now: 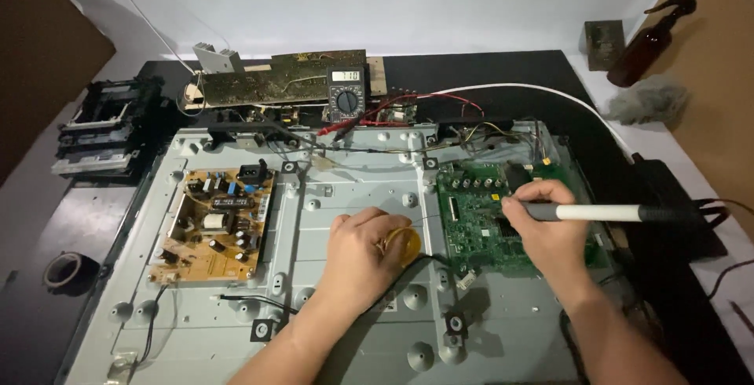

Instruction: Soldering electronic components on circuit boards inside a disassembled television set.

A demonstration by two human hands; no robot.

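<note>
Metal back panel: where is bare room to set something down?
Bare patches: the metal back panel between the tan board and green board, above the left hand; also its lower left. Crowded: the top edge around the multimeter and wires.

The light falls from above and ahead of me, bright on the white backdrop (377,0) and dim toward the edges. My hands cast soft shadows toward me on the grey panel (353,188). The corners darken and bend slightly. Focus is fair, though small parts look soft.
</note>
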